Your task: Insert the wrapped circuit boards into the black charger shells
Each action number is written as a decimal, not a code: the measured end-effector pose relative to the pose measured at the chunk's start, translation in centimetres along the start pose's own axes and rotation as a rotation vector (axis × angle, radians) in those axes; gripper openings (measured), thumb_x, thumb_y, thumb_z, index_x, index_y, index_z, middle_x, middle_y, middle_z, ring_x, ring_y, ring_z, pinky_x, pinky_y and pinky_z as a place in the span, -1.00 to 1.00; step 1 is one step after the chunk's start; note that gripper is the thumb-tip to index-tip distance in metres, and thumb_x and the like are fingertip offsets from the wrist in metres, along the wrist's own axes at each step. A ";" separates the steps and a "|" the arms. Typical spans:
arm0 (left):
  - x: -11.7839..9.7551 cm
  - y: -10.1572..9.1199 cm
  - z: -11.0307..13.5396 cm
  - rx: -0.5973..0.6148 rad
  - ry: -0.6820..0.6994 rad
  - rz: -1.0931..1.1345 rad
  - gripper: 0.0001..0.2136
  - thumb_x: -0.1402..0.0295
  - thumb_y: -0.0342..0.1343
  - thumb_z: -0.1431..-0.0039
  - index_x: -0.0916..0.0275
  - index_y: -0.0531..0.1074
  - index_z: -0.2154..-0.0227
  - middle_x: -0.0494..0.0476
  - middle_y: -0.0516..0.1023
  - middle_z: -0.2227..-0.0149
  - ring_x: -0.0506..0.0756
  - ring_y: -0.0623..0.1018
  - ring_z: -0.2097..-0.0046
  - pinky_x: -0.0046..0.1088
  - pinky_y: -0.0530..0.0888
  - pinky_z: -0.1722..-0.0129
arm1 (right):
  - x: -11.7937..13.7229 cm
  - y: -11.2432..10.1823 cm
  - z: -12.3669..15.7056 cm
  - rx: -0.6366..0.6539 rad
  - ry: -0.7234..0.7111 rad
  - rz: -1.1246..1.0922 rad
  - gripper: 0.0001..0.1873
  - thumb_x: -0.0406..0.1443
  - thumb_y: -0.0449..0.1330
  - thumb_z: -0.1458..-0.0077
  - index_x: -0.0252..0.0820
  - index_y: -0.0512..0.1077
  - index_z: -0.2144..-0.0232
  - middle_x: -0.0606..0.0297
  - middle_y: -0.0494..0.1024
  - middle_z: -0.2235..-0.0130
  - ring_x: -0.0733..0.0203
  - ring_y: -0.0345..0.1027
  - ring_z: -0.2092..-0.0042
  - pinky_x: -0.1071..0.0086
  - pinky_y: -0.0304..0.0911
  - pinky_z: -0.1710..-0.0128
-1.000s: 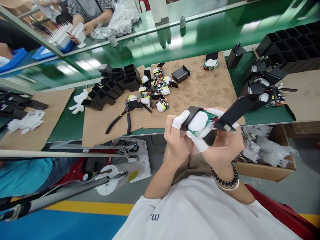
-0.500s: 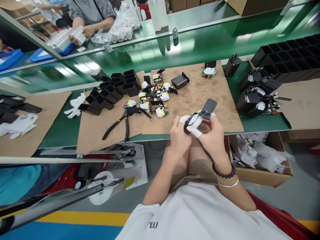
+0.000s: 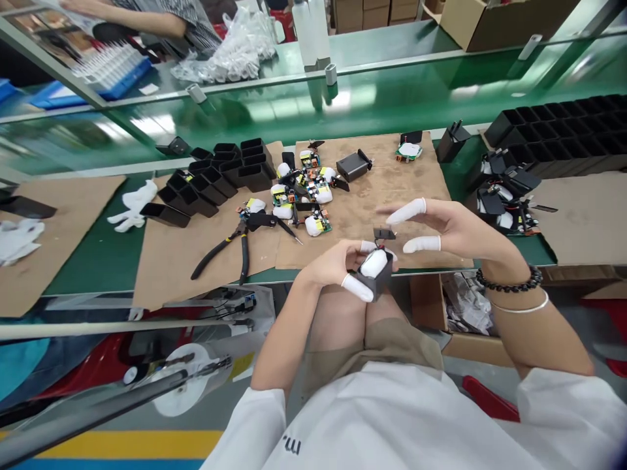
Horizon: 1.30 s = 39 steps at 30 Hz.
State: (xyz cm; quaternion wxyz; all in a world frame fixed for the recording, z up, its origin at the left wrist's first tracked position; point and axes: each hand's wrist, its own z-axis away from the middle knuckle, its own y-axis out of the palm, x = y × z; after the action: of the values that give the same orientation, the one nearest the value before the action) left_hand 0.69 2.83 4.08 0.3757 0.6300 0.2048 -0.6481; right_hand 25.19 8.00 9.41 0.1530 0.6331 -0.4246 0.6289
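My left hand [image 3: 343,266], with white finger covers, is wrapped round a black plastic case [image 3: 381,282] near the table's front edge. Inside the case sits a part topped with a white blob [image 3: 373,262], and a small black plate [image 3: 385,233] sticks up from it. My right hand [image 3: 441,230], also wearing finger covers, is apart from the case to its right, fingers spread and holding nothing. Several circuit boards [image 3: 313,189] with white and yellow parts lie in a pile beyond my left hand. Black-handled pliers [image 3: 242,232] rest left of them.
Open black cases [image 3: 210,176] stand grouped at the left, beside a white glove [image 3: 134,205]. More cases [image 3: 563,130] stand in rows at the right, near several filled ones [image 3: 504,189]. A cardboard box [image 3: 477,346] sits below the table. Across the bench a person's arm [image 3: 142,19] shows.
My right hand has let go and moved right, its fingers now spread. The board both hands held now sits in the black case in my left hand. The view has shifted slightly.
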 end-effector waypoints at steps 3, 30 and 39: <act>-0.5 0.9 0.4 0.114 -0.038 0.094 -0.31 0.20 0.69 0.65 0.25 0.66 0.26 0.33 0.74 0.22 0.38 0.72 0.09 -0.14 0.66 0.07 | 0.1 0.7 0.0 0.073 0.062 -0.122 -0.69 -0.16 0.56 0.09 -0.17 0.60 0.35 0.23 0.74 0.22 0.06 0.67 0.12 0.09 0.60 -0.02; 2.5 6.7 -3.0 -1.008 0.049 -0.712 -0.42 0.40 0.40 0.02 0.24 0.48 -0.13 0.14 0.50 0.08 0.05 0.52 0.39 -0.35 0.50 0.27 | -0.2 4.9 2.3 -0.503 0.117 0.465 -0.82 -0.32 0.33 -0.09 -0.10 0.72 0.25 0.16 0.76 0.12 -0.08 0.66 0.07 0.05 0.56 0.01; 3.5 7.3 -3.2 -1.055 0.049 -0.729 -0.48 0.47 0.23 -0.10 0.29 0.44 -0.17 0.25 0.52 0.06 0.17 0.60 0.28 -0.29 0.52 0.27 | -1.6 9.5 2.4 -0.646 -0.031 0.696 -0.85 -0.29 0.27 -0.24 -0.08 0.66 0.21 0.12 0.71 0.08 -0.03 0.59 0.02 0.05 0.54 0.00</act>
State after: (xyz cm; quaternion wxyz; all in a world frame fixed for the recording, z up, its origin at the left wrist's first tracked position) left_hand 8.49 -0.20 1.81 0.3859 0.2652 0.7055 -0.5319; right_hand 20.15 1.21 4.29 0.1158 0.3828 -0.7874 0.4690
